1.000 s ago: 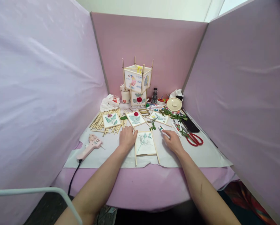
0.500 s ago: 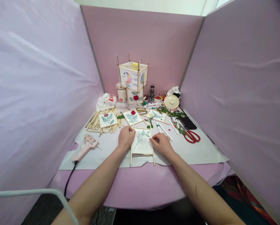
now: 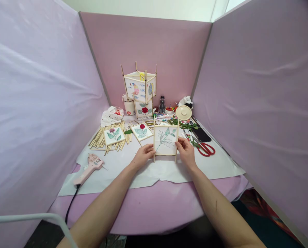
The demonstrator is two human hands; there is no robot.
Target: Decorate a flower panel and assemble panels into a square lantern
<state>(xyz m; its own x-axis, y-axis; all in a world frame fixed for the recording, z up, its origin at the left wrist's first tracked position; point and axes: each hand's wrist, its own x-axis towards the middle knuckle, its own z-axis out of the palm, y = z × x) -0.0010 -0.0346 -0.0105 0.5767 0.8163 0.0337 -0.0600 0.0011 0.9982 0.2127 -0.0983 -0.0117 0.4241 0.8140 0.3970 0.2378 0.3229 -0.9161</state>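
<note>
Between my two hands stands a framed panel (image 3: 165, 140), white with a green leafy sprig drawn on it and wooden sticks along its edges. My left hand (image 3: 144, 155) pinches the lower left stick of the frame. On the other side my right hand (image 3: 185, 148) grips the right stick, thumb in front. The panel is tilted up to face me and partly hides the things behind it. Left of it lie a panel with a red rose (image 3: 141, 131) and one with a purple flower (image 3: 114, 135).
A pink glue gun (image 3: 89, 168) lies at the left, near a pile of wooden sticks (image 3: 95, 137). A lantern (image 3: 140, 88) stands at the back. On the right are red-handled scissors (image 3: 206, 149), a phone (image 3: 202, 133), cut greenery (image 3: 181, 122) and a cream lid (image 3: 183, 113).
The sprig panel was lying on the paper; both hands have raised it upright and moved it a little to the right. My view has shifted slightly.
</note>
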